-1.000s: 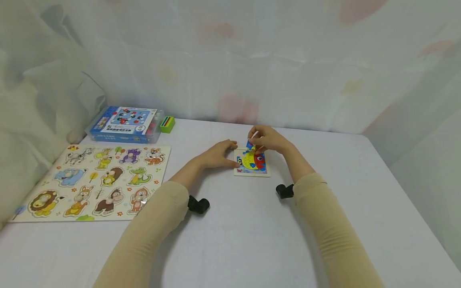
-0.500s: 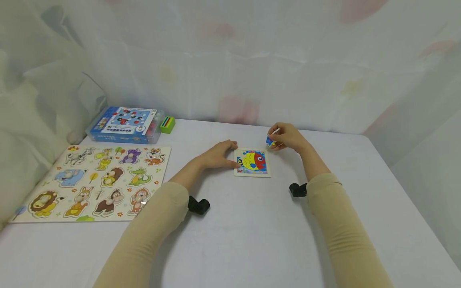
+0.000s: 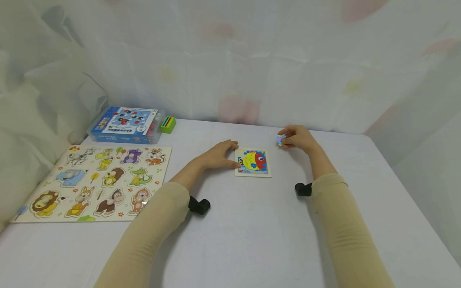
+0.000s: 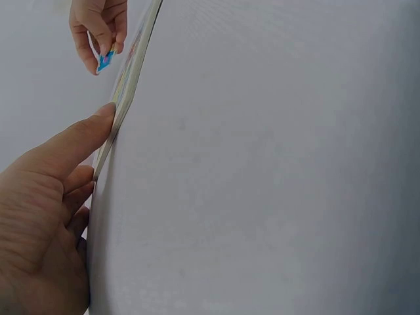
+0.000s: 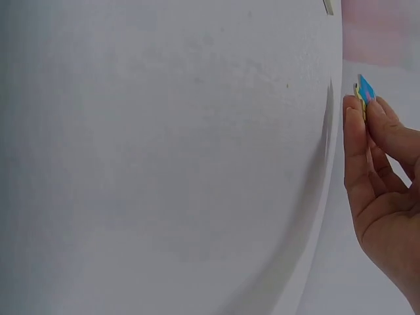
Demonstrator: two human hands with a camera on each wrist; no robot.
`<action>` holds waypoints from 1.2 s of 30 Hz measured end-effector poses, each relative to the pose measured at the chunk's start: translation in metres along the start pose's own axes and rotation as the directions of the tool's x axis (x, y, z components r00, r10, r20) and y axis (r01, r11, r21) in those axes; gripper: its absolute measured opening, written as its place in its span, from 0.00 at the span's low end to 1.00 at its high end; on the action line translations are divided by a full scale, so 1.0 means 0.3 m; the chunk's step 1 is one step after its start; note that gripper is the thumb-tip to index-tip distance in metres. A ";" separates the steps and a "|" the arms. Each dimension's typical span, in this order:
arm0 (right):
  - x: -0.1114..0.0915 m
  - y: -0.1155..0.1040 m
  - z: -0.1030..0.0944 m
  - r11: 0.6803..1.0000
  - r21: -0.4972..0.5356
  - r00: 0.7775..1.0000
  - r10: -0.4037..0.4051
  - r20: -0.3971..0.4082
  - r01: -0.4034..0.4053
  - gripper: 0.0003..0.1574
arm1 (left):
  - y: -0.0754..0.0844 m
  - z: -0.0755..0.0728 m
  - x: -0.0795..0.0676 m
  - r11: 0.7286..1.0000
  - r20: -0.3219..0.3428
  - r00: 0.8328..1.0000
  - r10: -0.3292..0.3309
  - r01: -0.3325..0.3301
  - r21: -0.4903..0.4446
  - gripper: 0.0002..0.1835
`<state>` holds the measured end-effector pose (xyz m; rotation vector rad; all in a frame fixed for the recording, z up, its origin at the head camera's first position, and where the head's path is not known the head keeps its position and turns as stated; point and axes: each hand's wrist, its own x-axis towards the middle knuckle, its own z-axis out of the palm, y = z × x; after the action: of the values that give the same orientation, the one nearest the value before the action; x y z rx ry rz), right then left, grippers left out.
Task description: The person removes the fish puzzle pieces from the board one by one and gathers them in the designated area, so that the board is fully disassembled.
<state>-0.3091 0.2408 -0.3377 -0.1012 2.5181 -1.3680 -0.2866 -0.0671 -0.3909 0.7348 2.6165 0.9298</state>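
In the head view a small square fish puzzle [image 3: 255,162] lies flat in a pale wooden frame, showing a yellow and red fish. My left hand [image 3: 217,155] holds its left side, thumb on the lower left edge and a finger at the upper left corner. The left wrist view has the thumb [image 4: 88,134] against the board's edge, other fingers bent beside it. To the right of the board, my right hand [image 3: 299,138] pinches a small blue puzzle piece [image 3: 280,139] between thumb and fingers. Its yellow edge shows in the right wrist view.
A large animal knob puzzle [image 3: 91,182] lies on the left of the white table [image 3: 248,236]. Behind it stand a clear plastic box with a blue label [image 3: 126,124] and a small green block [image 3: 168,125]. Pale curtains [image 3: 230,60] hang behind the table.
My right hand has lifted the blue piece off the board's upper part and carried it to the right, where it has turned. The left hand and board stay nearly still.
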 end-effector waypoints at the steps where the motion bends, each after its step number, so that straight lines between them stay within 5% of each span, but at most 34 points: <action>1: -0.001 0.000 -0.002 1.000 0.007 1.000 0.006 -0.001 -0.006 0.25 | 0.001 0.000 -0.001 1.000 0.001 1.000 -0.001 0.001 -0.001 0.40; 11: 0.034 0.056 -0.005 0.998 0.006 0.997 0.056 -0.049 -0.056 0.26 | 0.003 -0.001 -0.005 1.000 0.001 1.000 -0.002 0.002 -0.002 0.40; 20: 0.026 0.052 0.001 0.989 -0.131 0.993 0.055 -0.103 -0.068 0.22 | 0.003 -0.002 -0.004 1.000 0.001 1.000 -0.010 0.010 0.001 0.40; 36: 0.018 0.052 0.003 0.971 -0.230 0.992 0.038 -0.123 -0.066 0.22 | 0.011 -0.007 -0.003 1.000 0.015 1.000 -0.018 0.018 -0.003 0.40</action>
<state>-0.3130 0.2478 -0.3521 -0.0002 2.7511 -1.0817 -0.2854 -0.0665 -0.3869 0.7132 2.6033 0.9196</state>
